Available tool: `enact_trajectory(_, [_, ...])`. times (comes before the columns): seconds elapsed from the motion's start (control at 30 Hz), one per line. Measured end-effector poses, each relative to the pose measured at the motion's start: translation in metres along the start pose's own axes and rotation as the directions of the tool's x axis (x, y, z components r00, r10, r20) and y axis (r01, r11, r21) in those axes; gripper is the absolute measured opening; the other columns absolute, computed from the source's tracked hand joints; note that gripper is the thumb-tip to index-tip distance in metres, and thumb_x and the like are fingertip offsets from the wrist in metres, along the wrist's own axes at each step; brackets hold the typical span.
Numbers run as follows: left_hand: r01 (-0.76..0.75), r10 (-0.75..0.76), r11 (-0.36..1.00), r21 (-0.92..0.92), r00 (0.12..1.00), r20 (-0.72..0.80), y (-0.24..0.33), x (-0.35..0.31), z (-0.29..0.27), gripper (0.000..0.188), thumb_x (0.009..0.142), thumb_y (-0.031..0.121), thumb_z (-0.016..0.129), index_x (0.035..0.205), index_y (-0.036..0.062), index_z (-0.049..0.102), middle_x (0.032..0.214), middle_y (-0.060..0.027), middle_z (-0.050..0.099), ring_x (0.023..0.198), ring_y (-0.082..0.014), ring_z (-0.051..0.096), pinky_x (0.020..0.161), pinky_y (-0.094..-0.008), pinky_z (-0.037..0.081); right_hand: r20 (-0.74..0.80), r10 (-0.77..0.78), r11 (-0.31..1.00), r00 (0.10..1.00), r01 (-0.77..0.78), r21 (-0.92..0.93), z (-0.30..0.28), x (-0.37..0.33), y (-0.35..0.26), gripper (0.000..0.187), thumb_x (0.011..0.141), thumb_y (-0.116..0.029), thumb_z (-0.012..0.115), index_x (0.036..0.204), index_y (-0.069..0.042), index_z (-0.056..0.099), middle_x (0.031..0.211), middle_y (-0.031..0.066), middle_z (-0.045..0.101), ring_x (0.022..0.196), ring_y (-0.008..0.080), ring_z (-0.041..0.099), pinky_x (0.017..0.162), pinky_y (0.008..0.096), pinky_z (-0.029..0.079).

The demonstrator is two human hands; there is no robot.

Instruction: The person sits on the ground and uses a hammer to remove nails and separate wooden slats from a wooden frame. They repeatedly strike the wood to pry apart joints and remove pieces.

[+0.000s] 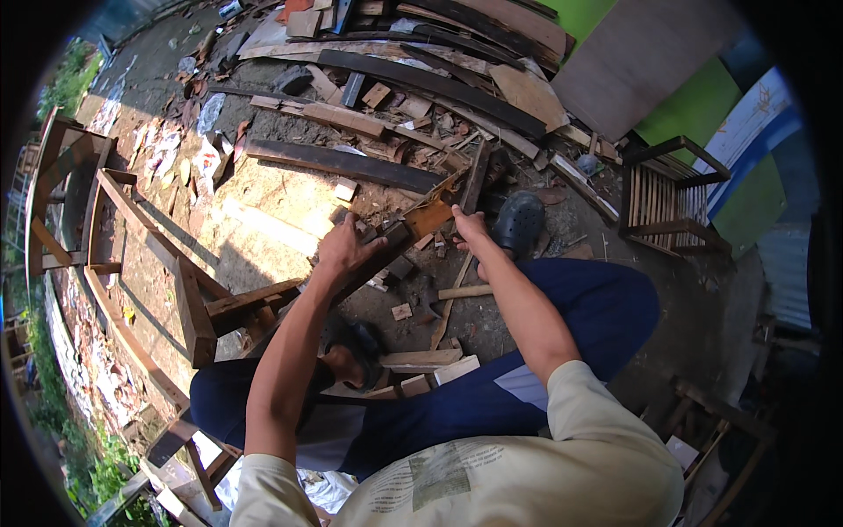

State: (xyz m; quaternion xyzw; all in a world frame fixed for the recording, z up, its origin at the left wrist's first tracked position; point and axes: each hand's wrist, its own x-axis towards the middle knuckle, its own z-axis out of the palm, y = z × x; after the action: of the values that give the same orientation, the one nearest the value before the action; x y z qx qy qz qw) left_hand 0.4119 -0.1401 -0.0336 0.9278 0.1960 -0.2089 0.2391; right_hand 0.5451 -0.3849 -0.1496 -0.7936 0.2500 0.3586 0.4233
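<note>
My left hand (341, 248) is closed over a dark length of wood (376, 262) that slants up between my knees. My right hand (471, 229) grips the right end of a flat orange-brown piece (430, 218), which meets the far end of the dark wood; its exact kind I cannot make out. Below my right hand, a tool with a pale wooden handle (467, 292), apparently a hammer, lies on the ground. Small wood offcuts (401, 312) are scattered around it.
Long boards and planks (430, 88) lie piled beyond my hands, with a dark beam (342, 164) nearer. A wooden frame (198, 299) stands at my left. A slatted wooden rack (672, 198) is at the right. My dark clog (520, 221) rests beside my right hand.
</note>
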Motion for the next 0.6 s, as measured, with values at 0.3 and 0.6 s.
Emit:
enact_trajectory(0.3, [0.087,-0.031,0.94,0.33,0.985,-0.172,0.003,-0.027,0.013,0.091,0.079,0.067,0.066,0.141,0.0041,0.045,0.137,-0.018,0.054,0.13,-0.0304,0.049,0.109,-0.0491,0.034,-0.363,-0.069,0.988,0.929,0.013,-0.157,0.022,0.015,0.005,0.095,0.087,-0.061,0.063,0.143,0.008,0.029,0.117,0.0298,0.063,0.098,0.0394,0.068,0.082,0.0458,0.055])
enact_trajectory(0.6, [-0.164,0.3,0.851,0.499,0.932,-0.205,-0.004,-0.037,0.043,0.09,0.079,0.061,0.07,0.149,0.0138,0.038,0.15,-0.0087,0.042,0.142,-0.0236,0.036,0.116,-0.0534,0.021,-0.34,-0.268,0.95,0.901,0.187,-0.251,0.022,0.024,0.022,0.085,0.085,-0.058,0.067,0.133,0.007,0.038,0.119,0.035,0.06,0.114,0.0491,0.058,0.098,0.053,0.047])
